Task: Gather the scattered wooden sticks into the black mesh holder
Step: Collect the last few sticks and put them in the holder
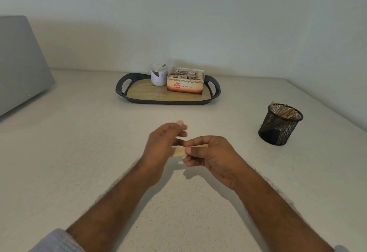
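Right now a small bundle of wooden sticks (179,151) sits above the counter (79,152), between both hands at centre. Right hand (213,157) pinches the bundle — thumb on top, fingers curled under. Left hand (162,144) is blurred, fingers half-curled at the bundle's left end; can't tell whether it's actually gripping. Black mesh holder (278,126) stands well apart to the right, already packed with sticks. Further back — a dark-rimmed tray (121,90) carrying a white jar (158,75) and a ginger tea box (185,83), side by side.
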A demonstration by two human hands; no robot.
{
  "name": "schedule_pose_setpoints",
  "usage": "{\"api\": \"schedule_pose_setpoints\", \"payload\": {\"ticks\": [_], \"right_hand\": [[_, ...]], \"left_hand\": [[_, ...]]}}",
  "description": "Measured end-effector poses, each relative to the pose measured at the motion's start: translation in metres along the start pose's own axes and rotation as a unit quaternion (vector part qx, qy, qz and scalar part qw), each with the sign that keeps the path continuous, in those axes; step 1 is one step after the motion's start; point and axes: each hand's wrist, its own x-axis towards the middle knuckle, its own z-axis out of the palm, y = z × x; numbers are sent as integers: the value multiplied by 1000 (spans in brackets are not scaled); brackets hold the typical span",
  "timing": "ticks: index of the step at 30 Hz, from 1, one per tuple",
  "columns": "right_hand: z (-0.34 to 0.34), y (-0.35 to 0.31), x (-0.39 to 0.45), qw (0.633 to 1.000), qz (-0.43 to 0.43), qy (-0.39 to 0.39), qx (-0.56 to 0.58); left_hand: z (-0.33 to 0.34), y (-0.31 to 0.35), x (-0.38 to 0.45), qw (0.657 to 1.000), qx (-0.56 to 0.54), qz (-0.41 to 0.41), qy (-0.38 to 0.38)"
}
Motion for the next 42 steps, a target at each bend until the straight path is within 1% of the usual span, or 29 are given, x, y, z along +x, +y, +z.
{"api": "schedule_pose_setpoints", "payload": {"ticks": [3, 5, 7, 9, 14, 20, 26, 29, 31, 33, 35, 36, 38, 39, 41, 42], "right_hand": [[0, 1, -1, 1000, -7, -2, -5], [-1, 0, -1, 1000, -17, 10, 4], [-2, -1, 0, 999, -34, 27, 8], [-4, -2, 1, 998, -44, 39, 1], [-4, -1, 2, 997, -52, 47, 12], [-7, -4, 3, 987, -79, 31, 137], [-9, -7, 1, 986, -101, 48, 124], [-12, -8, 0, 988, -102, 50, 106], [-13, -8, 0, 989, -101, 58, 91], [-17, -11, -1, 989, -104, 71, 83], [-23, -15, -2, 987, -113, 89, 76], [-27, -17, -3, 985, -118, 99, 72], [-35, -22, -5, 982, -128, 125, 67], [-40, -25, -6, 979, -131, 139, 66], [-48, -31, -8, 974, -139, 169, 60], [-53, -35, -8, 971, -145, 184, 53]], "left_hand": [[5, -1, -5, 999, 15, 3, -43], [4, -1, -4, 999, 21, -5, -45], [3, -1, -4, 998, 51, -15, -38], [2, -2, -4, 996, 59, -33, -50], [-2, 0, -1, 992, -20, -77, -99], [-10, 0, 6, 980, -122, -110, -112], [-8, -5, 8, 974, -146, -97, -144], [-7, -8, 7, 975, -139, -92, -145], [-5, -9, 6, 987, -91, -82, -106], [-4, -12, 9, 998, 10, -57, -23], [-6, -16, 13, 993, 105, -5, 49], [-8, -18, 15, 987, 143, 30, 68], [-14, -24, 20, 965, 231, 99, 78], [-17, -29, 23, 945, 291, 127, 73], [-23, -38, 29, 891, 421, 163, 46], [-24, -43, 31, 865, 471, 169, 26]]}}
